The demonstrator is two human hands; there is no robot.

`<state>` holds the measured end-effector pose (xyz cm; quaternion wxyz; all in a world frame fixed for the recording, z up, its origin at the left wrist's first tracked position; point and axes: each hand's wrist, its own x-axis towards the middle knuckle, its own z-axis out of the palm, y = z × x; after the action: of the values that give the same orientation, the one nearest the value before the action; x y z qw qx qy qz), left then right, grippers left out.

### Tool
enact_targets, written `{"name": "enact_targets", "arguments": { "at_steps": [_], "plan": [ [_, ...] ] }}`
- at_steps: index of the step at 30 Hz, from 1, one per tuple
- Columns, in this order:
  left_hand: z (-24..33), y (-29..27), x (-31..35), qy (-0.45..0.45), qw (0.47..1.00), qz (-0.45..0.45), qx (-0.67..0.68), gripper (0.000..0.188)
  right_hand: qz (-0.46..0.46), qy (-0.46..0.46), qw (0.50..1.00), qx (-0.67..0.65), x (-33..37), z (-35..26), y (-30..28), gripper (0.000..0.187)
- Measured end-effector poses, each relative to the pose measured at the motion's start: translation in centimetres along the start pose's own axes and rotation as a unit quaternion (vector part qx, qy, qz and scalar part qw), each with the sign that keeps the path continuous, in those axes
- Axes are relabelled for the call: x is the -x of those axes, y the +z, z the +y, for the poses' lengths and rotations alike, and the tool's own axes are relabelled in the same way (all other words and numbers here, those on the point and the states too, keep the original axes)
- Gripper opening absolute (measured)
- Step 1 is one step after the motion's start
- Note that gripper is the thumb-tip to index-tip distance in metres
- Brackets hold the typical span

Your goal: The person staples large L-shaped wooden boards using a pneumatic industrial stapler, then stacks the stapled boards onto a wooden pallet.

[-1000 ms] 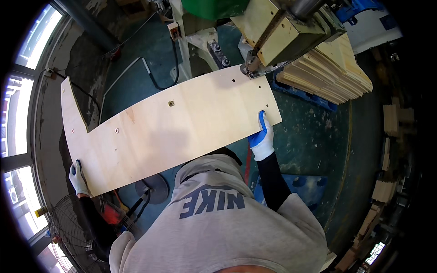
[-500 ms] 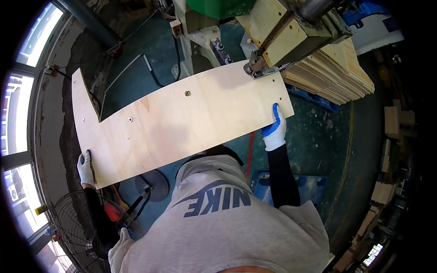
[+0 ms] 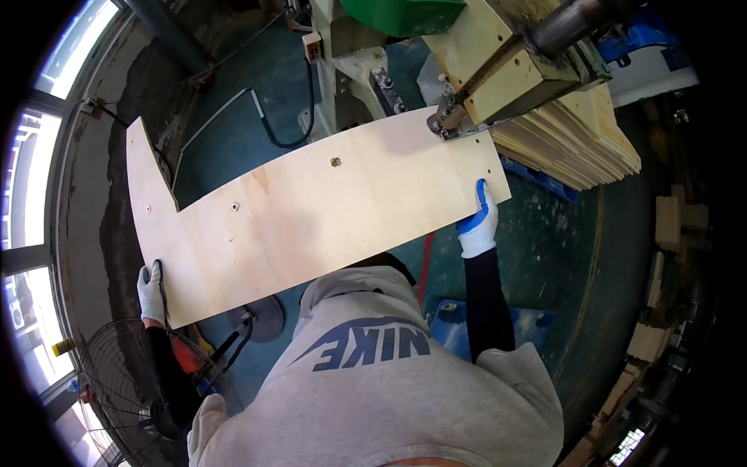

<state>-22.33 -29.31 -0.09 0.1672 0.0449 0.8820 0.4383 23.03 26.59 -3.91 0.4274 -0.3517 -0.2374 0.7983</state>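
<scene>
A large pale plywood panel [image 3: 288,218], curved along its far edge and with an upright arm at its left end, spans the space before me. Several small holes and metal inserts dot its face. My left hand [image 3: 152,293], in a white and blue glove, grips the panel's lower left edge, thumb on top. Near the right end, my right hand [image 3: 480,222], gloved alike, clasps the lower edge with its thumb on the face. The fingers beneath are hidden. The panel's far right edge lies under the head of a machine [image 3: 447,117].
A stack of plywood panels [image 3: 576,140] stands at the right on a blue pallet [image 3: 541,179]. A wire-cage fan [image 3: 117,381] is at lower left, near a round dark base [image 3: 261,317]. Another blue pallet [image 3: 451,327] lies by my right arm. Windows line the left wall.
The panel and both gloved hands sit slightly farther right and lower in the picture. The machine and surroundings have shifted similarly in view. Both grips look the same.
</scene>
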Motion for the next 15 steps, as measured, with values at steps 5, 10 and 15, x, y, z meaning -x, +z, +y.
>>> {"name": "enact_targets", "arguments": {
  "at_steps": [5,10,15],
  "plan": [
    [-1.2,-0.6,-0.5,-0.030,0.999,-0.003,-0.017,0.037,-0.029,0.035,0.998,-0.044,2.7,0.6,2.1,0.049],
    [-1.0,-0.3,-0.4,-0.031,0.999,0.007,-0.014,0.038,-0.028,0.060,0.996,-0.052,3.0,2.3,1.6,0.052],
    [-1.2,-0.5,-1.0,-0.027,1.000,0.003,-0.002,0.040,0.007,0.042,0.999,-0.022,2.7,2.7,1.3,0.050]
  ]
}}
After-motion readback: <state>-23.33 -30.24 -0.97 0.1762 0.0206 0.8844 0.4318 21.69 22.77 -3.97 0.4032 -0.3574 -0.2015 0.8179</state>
